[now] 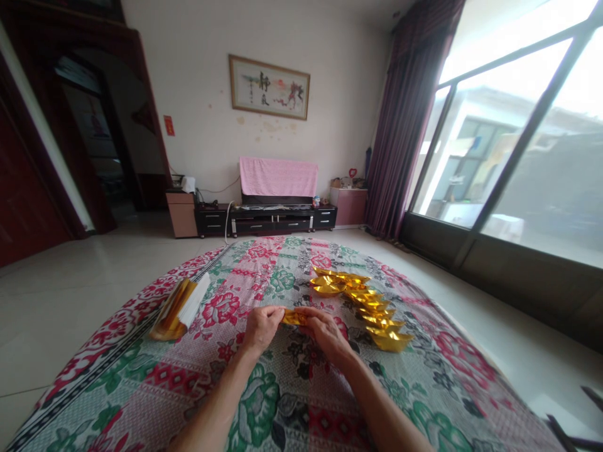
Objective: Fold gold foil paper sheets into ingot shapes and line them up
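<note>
Between my two hands is a small piece of folded gold paper [295,317]. My left hand [264,326] pinches its left end, and my right hand [325,329] grips its right end. Several shiny gold paper boats [389,338] stand in a curved row to the right of and beyond my right hand. To the left lies a stack of gold and white paper sheets [181,307], apart from my left hand. All of this is over a flowered cloth [257,402] in red, green and grey.
Beyond the cloth stands a low black cabinet [271,225] with a pink cloth [277,177] over something on top. A framed picture [270,86] hangs on the wall. Large windows and a purple curtain [396,125] are at the right, a doorway at the left.
</note>
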A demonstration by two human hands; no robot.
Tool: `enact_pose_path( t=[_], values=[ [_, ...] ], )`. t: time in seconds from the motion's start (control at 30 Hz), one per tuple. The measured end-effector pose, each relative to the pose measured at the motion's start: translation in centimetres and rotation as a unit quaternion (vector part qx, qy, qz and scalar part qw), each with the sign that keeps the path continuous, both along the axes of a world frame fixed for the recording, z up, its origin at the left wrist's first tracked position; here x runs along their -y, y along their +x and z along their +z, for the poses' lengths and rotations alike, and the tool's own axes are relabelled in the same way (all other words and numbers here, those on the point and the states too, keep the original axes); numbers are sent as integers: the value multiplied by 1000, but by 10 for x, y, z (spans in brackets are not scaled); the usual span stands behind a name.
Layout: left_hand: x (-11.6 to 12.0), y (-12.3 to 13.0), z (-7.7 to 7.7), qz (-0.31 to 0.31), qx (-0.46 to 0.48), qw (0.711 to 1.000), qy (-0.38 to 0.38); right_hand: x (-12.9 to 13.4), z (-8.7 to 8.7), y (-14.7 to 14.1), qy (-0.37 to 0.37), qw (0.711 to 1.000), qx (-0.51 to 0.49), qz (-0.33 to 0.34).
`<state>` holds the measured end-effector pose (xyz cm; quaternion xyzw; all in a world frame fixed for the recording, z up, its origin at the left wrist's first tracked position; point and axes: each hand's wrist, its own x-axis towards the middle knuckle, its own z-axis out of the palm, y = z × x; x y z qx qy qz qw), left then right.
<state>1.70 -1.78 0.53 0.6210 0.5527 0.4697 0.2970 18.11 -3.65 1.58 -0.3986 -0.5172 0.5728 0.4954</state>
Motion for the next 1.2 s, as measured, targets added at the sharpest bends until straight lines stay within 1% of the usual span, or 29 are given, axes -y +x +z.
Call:
enact_pose_path(
  t=[0.07, 0.17, 0.27, 0.33, 0.5, 0.63, 0.77, 0.83, 0.9, 1.0, 1.1, 1.2],
  values=[
    [3, 2, 4, 2, -5, 1000, 15, 0, -1, 0, -2, 1000, -8, -15],
    [6, 6, 8, -12, 1, 1000, 23, -2, -3, -1, -10, 999, -18, -40],
    [8, 6, 9, 9, 2, 1000, 25, -2, -3, -1, -11, 1000, -8, -18],
    [7, 6, 9, 12, 4, 1000, 22, -1, -2, -1, -6, 1000, -3, -16],
    [4, 5, 2, -45, 42, 998, -16, -3, -5, 0, 31, 997, 7, -66],
    [-2, 5, -7, -47, 58, 996, -54, -12, -13, 1, 75, 992, 32, -94],
    [-5, 5, -11, -52, 74, 993, -70, -18, -20, 1, 131, 979, 92, -125],
    [-5, 4, -12, -38, 75, 995, -61, -19, -23, 1, 138, 976, 113, -125],
    [-5, 4, -12, -21, 70, 996, -51, -19, -26, 1, 123, 979, 116, -117],
    [-4, 5, -12, -11, 62, 997, -47, -19, -28, 0, 104, 985, 89, -106],
    [-2, 7, -11, 2, 50, 998, -48, -19, -29, -2, 108, 987, 69, -100],
    [-1, 9, -11, 15, 44, 998, -45, -18, -28, -2, 110, 987, 68, -96]
  ],
)
